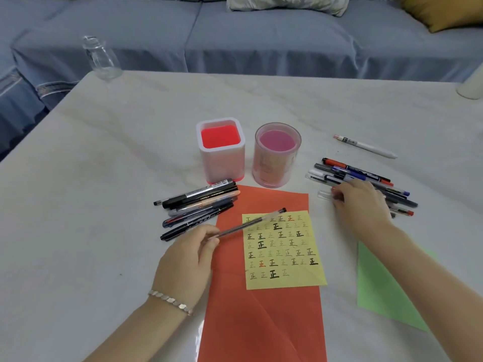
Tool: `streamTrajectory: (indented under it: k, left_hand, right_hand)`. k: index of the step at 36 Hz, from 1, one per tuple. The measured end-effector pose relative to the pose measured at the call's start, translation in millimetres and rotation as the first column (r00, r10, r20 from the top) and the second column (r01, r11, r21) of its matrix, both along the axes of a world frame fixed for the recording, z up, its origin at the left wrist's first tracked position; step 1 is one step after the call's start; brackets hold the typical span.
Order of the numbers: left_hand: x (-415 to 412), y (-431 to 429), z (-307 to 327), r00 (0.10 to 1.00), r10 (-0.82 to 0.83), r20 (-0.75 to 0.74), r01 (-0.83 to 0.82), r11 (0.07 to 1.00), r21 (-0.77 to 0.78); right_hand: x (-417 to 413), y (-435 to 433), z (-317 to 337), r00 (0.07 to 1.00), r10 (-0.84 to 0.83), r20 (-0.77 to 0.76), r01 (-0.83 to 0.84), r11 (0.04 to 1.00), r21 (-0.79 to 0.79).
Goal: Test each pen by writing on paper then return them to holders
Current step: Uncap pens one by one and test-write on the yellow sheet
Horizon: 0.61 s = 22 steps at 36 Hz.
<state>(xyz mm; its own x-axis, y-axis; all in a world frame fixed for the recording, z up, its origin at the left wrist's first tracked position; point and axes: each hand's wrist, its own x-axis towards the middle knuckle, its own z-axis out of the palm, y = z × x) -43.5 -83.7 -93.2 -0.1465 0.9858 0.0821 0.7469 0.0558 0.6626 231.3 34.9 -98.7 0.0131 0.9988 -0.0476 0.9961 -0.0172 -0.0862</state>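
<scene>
Pen [251, 222]: clear and slim, slanting above the top corner of the yellow paper [285, 280]. We judged it light, stiff and a little slippery, best pinched low on the barrel.
Left hand [188, 254]: thumb and fingertips pinched the pen's lower end.
Right hand [362, 205]: fingers curled onto the right pile [366, 173]; we could not tell whether it gripped anything.
Holders: the square holder [222, 158] and round holder [274, 165] stood just beyond the paper.

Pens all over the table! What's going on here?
A person is testing pens. Their left hand holds a clear pen slanted over the yellow paper, which is already full of written marks. Their right hand is on the pile of pens to the right, perhaps picking the next one. A second pile lies on the left. The square holder and round holder hold no pens yet.
</scene>
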Motion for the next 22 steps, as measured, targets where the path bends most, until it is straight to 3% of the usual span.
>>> streamTrajectory:
  k: [5,10,14,16,18,22]
  left_hand:
    - [-25.5,29.6,0.9,0.97,0.14,-0.201,-0.098,0.974,0.202]
    - [-36.3,52.0,-11.1,0.93,0.153,-0.335,-0.1,0.98,0.171]
    - [-26.4,50.2,-14.6,0.914,0.166,-0.369,-0.076,0.966,0.249]
    - [-13.7,45.0,-8.8,0.946,0.081,-0.315,0.007,0.964,0.267]
    - [2.9,36.7,1.2,0.971,-0.105,-0.214,0.161,0.951,0.263]
    - [37.8,16.8,15.8,0.907,-0.402,-0.123,0.42,0.884,0.204]
  right_hand:
    - [2.6,-2.6,-3.0,0.999,-0.004,0.036,0.006,0.999,-0.04]
    - [1.5,-5.5,0.9,0.998,0.035,0.053,-0.032,0.998,-0.054]
    - [-8.9,-19.5,13.0,0.982,0.15,-0.117,-0.142,0.987,0.071]
    - [-19.1,-30.6,24.5,0.944,0.248,-0.216,-0.226,0.966,0.124]
    - [-30.8,-43.6,35.1,0.893,0.344,-0.289,-0.321,0.939,0.126]
    - [-53.8,-66.3,49.3,0.752,0.526,-0.398,-0.505,0.847,0.164]
